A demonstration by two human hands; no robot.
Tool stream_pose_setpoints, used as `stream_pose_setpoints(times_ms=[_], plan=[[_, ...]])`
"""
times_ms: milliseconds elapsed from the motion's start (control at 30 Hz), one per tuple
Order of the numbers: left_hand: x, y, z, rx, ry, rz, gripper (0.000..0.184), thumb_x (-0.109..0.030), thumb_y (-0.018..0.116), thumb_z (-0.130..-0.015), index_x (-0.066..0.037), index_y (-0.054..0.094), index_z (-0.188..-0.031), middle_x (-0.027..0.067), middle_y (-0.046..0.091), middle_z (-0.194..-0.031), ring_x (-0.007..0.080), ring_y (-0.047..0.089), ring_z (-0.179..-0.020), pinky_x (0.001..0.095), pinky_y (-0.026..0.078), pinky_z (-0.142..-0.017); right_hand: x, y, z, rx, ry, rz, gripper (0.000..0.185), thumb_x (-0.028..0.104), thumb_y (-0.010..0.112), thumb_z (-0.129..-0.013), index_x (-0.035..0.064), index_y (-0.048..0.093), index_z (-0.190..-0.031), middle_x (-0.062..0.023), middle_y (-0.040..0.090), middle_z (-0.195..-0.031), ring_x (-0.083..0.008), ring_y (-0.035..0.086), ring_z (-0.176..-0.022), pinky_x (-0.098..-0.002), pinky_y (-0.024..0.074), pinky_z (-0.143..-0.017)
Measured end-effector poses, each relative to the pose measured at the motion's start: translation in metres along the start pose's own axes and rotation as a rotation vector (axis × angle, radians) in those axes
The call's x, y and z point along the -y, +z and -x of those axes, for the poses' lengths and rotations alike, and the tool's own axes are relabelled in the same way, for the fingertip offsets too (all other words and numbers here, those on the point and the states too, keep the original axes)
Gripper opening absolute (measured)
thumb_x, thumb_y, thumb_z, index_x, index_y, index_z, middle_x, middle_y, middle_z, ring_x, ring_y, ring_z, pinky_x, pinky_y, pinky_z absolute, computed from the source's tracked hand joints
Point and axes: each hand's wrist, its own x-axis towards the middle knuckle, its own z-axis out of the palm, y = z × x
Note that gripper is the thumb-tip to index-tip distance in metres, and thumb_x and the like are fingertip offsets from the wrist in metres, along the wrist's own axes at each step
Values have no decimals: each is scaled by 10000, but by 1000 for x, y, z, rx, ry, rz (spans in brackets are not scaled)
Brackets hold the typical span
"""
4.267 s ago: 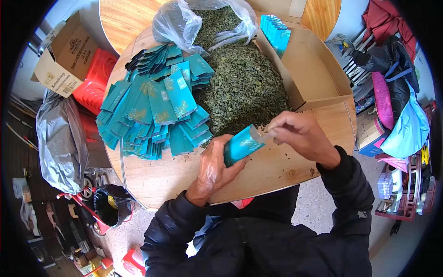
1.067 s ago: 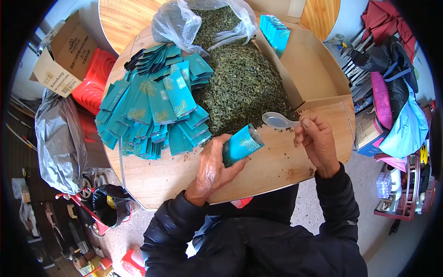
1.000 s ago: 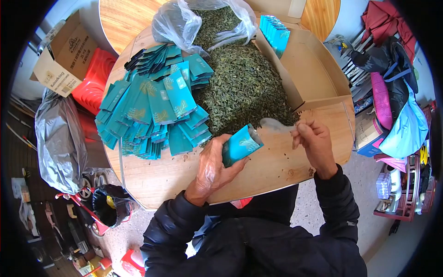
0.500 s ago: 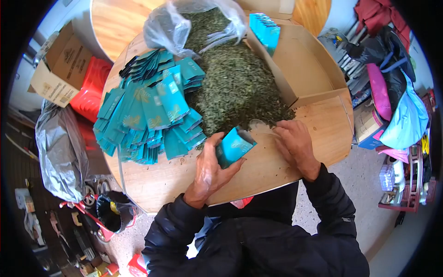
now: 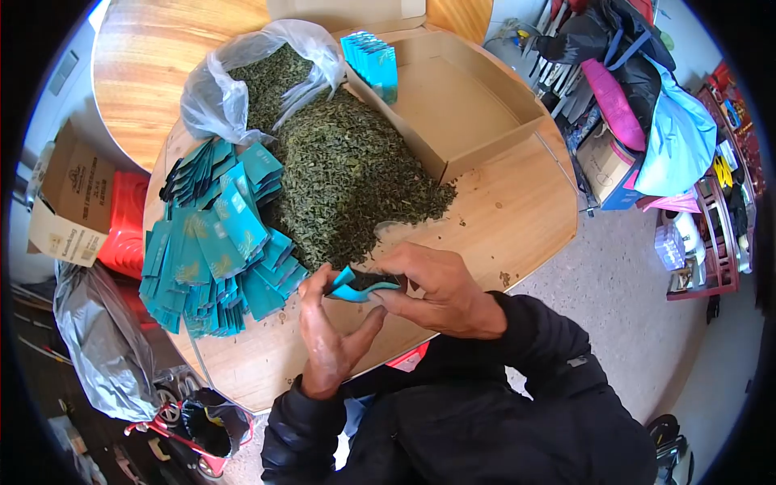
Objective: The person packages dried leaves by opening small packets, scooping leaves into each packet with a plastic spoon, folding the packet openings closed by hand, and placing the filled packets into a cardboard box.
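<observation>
Between both hands a teal packet (image 5: 365,293) is held upright, its open mouth facing the camera and something dark inside. My left hand (image 5: 330,335) grips its left edge with thumb and fingers. On its right edge, my right hand (image 5: 436,289) pinches the packet. The clear spoon (image 5: 394,231) lies at the front edge of the dried leaf pile (image 5: 347,174), partly hard to make out. A heap of flat teal packets (image 5: 214,250) is fanned out left of the pile.
A clear plastic bag (image 5: 218,97) of leaves stands behind the pile. At the back right of the wooden table (image 5: 517,218), an open cardboard box (image 5: 461,101) has a row of teal packets (image 5: 373,69) at its left. Left of the table are a carton (image 5: 74,198) and red stools (image 5: 125,222).
The spoon has been let go beside the leaves. My right hand has moved left onto the packet, which is now turned mouth-up. The camera view has shifted, moving the table contents left and down.
</observation>
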Motion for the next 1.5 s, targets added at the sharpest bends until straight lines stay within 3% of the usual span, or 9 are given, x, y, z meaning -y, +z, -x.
stream_pose_setpoints(times_ms=[100,333,567,733,900,1100,1300,1367,1500], plan=[[-1,-9,-1,73,-48,254,773,25,790,-765,23,444,-1456,185,578,-1337,281,567,-1235,432,438,-1092,9,-20,-8,116,-150,120,362,25,816,-841,46,644,-1159,-124,687,-1009,-271,676,-782,-363,540,-681],[-7,-8,-14,88,52,215,397,118,693,-850,18,604,-1224,175,688,-1134,304,660,-1055,407,517,-960,-3,-21,-5,154,-203,282,348,56,808,-828,57,631,-1127,-124,658,-959,-350,676,-872,-424,547,-730],[-12,-11,-24,94,153,221,401,121,727,-834,8,609,-1201,174,691,-1128,294,665,-1030,392,525,-929,4,-26,-5,125,-278,235,369,52,804,-840,67,623,-1162,-117,667,-993,-330,689,-903,-407,554,-735],[-6,-3,-12,119,-110,302,434,108,738,-849,-1,614,-1250,145,692,-1178,251,658,-1088,371,507,-991,-13,-21,-1,122,-197,247,460,28,814,-840,70,591,-1240,-116,678,-1049,-290,716,-857,-395,565,-711],[8,0,-8,141,-114,363,406,100,730,-879,-2,622,-1257,133,700,-1197,225,657,-1110,360,498,-1017,-27,-10,8,41,-215,217,506,21,826,-844,68,579,-1283,-116,693,-1019,-256,723,-756,-379,568,-665],[16,2,-5,145,-135,433,316,113,717,-899,-8,661,-1185,127,722,-1172,223,678,-1078,355,519,-989,-34,3,19,-57,-111,140,448,41,845,-819,78,608,-1198,-96,705,-972,-292,724,-779,-395,567,-647],[13,2,-10,111,-179,462,286,129,752,-838,7,701,-1092,150,750,-1094,267,713,-1023,370,548,-939,-39,8,16,-106,-272,148,412,-2,834,-816,69,615,-1157,-114,736,-1068,-302,748,-849,-378,595,-708],[13,3,-13,113,-168,467,292,129,754,-831,6,705,-1091,152,751,-1097,269,715,-1024,373,549,-937,-39,8,15,-140,-265,77,314,-55,796,-821,61,616,-1051,-146,758,-1087,-230,703,-714,-340,569,-632],[9,-4,-13,195,-296,481,350,121,765,-822,-4,708,-1143,140,748,-1121,270,708,-1043,369,543,-940,-32,2,16,-72,-213,33,300,-84,763,-826,50,619,-1052,-172,759,-1084,-224,685,-701,-327,561,-633]])
